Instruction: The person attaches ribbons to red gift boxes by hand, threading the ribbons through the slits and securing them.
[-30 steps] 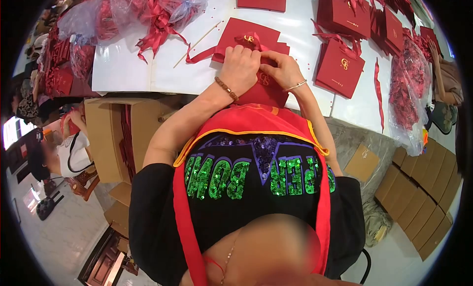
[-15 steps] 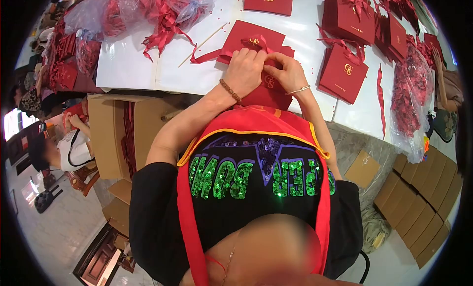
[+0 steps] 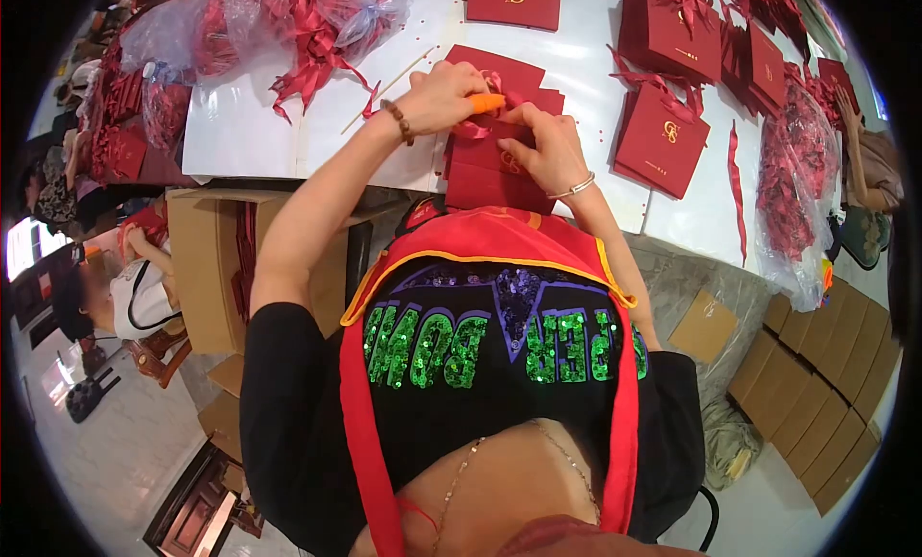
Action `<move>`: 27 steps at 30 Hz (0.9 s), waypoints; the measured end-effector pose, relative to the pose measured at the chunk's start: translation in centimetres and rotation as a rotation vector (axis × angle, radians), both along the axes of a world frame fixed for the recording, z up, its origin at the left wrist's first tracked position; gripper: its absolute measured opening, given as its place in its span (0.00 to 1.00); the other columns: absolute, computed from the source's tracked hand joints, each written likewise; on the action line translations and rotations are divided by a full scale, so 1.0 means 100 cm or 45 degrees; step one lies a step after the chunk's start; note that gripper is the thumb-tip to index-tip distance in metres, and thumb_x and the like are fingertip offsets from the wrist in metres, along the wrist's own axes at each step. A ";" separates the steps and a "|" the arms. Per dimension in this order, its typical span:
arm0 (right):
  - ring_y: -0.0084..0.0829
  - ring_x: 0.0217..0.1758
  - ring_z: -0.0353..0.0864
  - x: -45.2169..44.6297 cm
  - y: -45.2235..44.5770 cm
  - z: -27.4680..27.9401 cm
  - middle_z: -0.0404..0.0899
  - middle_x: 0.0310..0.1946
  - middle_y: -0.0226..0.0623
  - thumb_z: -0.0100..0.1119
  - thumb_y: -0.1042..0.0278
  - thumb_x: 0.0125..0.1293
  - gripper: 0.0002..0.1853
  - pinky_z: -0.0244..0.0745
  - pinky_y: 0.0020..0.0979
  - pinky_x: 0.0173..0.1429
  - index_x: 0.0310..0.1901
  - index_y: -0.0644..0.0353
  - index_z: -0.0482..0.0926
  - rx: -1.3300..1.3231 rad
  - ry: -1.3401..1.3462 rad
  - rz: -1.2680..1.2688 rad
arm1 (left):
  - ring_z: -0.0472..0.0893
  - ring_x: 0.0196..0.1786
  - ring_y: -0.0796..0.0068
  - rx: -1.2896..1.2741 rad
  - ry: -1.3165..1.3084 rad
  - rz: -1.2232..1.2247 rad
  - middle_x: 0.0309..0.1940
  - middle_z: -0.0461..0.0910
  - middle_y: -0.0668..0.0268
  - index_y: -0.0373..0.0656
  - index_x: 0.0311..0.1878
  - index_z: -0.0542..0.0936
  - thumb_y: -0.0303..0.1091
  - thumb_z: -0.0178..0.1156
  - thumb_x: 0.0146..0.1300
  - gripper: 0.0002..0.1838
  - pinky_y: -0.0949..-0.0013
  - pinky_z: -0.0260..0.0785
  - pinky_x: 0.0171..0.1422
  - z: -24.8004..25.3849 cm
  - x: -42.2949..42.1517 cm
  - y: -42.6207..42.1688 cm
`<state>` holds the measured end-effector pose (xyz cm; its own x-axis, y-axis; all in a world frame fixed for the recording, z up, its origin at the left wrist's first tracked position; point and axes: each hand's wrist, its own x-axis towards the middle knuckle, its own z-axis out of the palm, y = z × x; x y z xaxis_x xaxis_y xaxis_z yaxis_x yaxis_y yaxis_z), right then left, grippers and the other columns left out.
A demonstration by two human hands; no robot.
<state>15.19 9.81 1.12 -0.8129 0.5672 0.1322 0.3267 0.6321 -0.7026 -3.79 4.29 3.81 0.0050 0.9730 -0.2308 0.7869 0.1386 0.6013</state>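
Note:
A red paper bag [image 3: 492, 178] with a gold logo lies at the near edge of the white table, over other red bags. At its top edge a red ribbon [image 3: 471, 130] shows between my hands. My left hand [image 3: 447, 98], with a beaded bracelet and an orange cover on one finger, is closed on the ribbon. My right hand [image 3: 551, 152], wearing a silver bangle, pinches the bag's top edge near the ribbon, its thumb and index finger on the bag. The hands nearly touch.
More red bags [image 3: 663, 139] stand and lie at the right. Plastic bags of red ribbon [image 3: 355, 14] lie at the upper left and right [image 3: 792, 192]. A thin stick [image 3: 389, 88] rests on the table [image 3: 240, 134]. An open carton [image 3: 206, 269] and flat cartons [image 3: 816, 365] flank me. Other people sit nearby.
My left hand has moved left and up, turned over, and its orange finger cover now shows. The long ribbon tail that lay to the left is drawn in toward the bag. My right hand stays near the bag.

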 end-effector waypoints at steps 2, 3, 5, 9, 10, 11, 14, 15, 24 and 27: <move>0.35 0.31 0.76 0.000 -0.005 0.001 0.79 0.29 0.35 0.65 0.67 0.50 0.14 0.65 0.33 0.40 0.39 0.54 0.75 0.084 -0.003 0.024 | 0.74 0.47 0.67 -0.103 -0.032 -0.244 0.42 0.75 0.65 0.45 0.36 0.81 0.41 0.53 0.58 0.12 0.64 0.64 0.49 -0.009 -0.013 0.011; 0.33 0.31 0.75 0.000 -0.007 0.001 0.78 0.29 0.33 0.65 0.67 0.50 0.14 0.62 0.33 0.42 0.39 0.52 0.75 0.167 -0.009 0.042 | 0.75 0.42 0.70 -0.275 -0.122 -0.352 0.38 0.75 0.65 0.43 0.34 0.81 0.42 0.54 0.58 0.13 0.67 0.65 0.45 0.005 -0.012 0.016; 0.32 0.32 0.74 0.000 -0.011 0.002 0.78 0.29 0.31 0.64 0.66 0.51 0.14 0.59 0.32 0.44 0.40 0.51 0.75 0.189 0.008 0.058 | 0.73 0.34 0.76 -0.531 -0.195 -0.494 0.33 0.74 0.67 0.38 0.31 0.79 0.40 0.54 0.58 0.14 0.70 0.63 0.37 0.008 -0.013 0.027; 0.33 0.32 0.73 0.000 -0.013 0.005 0.75 0.24 0.32 0.63 0.68 0.51 0.12 0.57 0.33 0.43 0.38 0.51 0.74 0.214 0.081 0.078 | 0.62 0.20 0.86 -0.846 -0.576 -0.529 0.18 0.66 0.77 0.39 0.25 0.75 0.35 0.56 0.57 0.10 0.77 0.52 0.22 0.009 -0.018 0.039; 0.33 0.32 0.73 0.000 -0.012 0.004 0.75 0.24 0.32 0.63 0.68 0.51 0.12 0.57 0.33 0.43 0.38 0.51 0.74 0.217 0.085 0.079 | 0.60 0.17 0.88 -0.745 -0.694 -0.498 0.15 0.64 0.79 0.42 0.24 0.75 0.34 0.57 0.56 0.09 0.77 0.49 0.20 0.002 -0.015 0.038; 0.31 0.32 0.73 0.002 -0.010 0.003 0.76 0.27 0.31 0.64 0.67 0.51 0.13 0.57 0.32 0.44 0.39 0.52 0.75 0.167 0.048 0.057 | 0.61 0.19 0.88 -0.677 -0.645 -0.436 0.16 0.66 0.78 0.42 0.25 0.76 0.34 0.57 0.56 0.08 0.77 0.51 0.22 0.003 -0.011 0.039; 0.29 0.31 0.73 0.003 -0.006 0.002 0.79 0.31 0.30 0.65 0.67 0.50 0.14 0.57 0.30 0.46 0.40 0.53 0.76 0.074 0.039 0.009 | 0.69 0.26 0.86 -0.391 -0.777 -0.124 0.23 0.74 0.74 0.42 0.30 0.79 0.34 0.56 0.57 0.07 0.78 0.60 0.29 -0.041 -0.013 0.043; 0.29 0.31 0.73 0.002 -0.007 0.004 0.79 0.31 0.30 0.64 0.67 0.50 0.14 0.56 0.30 0.47 0.40 0.53 0.76 0.074 0.028 0.051 | 0.71 0.28 0.86 -0.447 -0.941 0.224 0.26 0.76 0.73 0.42 0.32 0.80 0.34 0.56 0.58 0.07 0.78 0.62 0.32 -0.040 -0.010 0.044; 0.37 0.35 0.79 0.000 0.006 -0.006 0.78 0.33 0.42 0.66 0.70 0.49 0.16 0.73 0.30 0.38 0.42 0.61 0.77 -0.085 0.034 -0.032 | 0.74 0.33 0.85 -0.060 -1.004 0.575 0.38 0.76 0.69 0.46 0.59 0.66 0.43 0.45 0.68 0.19 0.80 0.65 0.39 -0.032 -0.029 -0.002; 0.37 0.34 0.79 -0.003 0.007 -0.010 0.78 0.34 0.42 0.66 0.70 0.49 0.17 0.73 0.30 0.38 0.42 0.61 0.77 -0.096 0.009 -0.036 | 0.73 0.36 0.85 0.058 -0.943 0.275 0.41 0.74 0.67 0.48 0.67 0.53 0.38 0.52 0.66 0.29 0.78 0.65 0.44 -0.047 -0.012 -0.033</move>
<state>14.84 10.52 0.16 -0.7955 0.5986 0.0943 0.3386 0.5681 -0.7501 -5.03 0.98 -0.92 -0.0482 0.9784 -0.2011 0.1356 0.2059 0.9691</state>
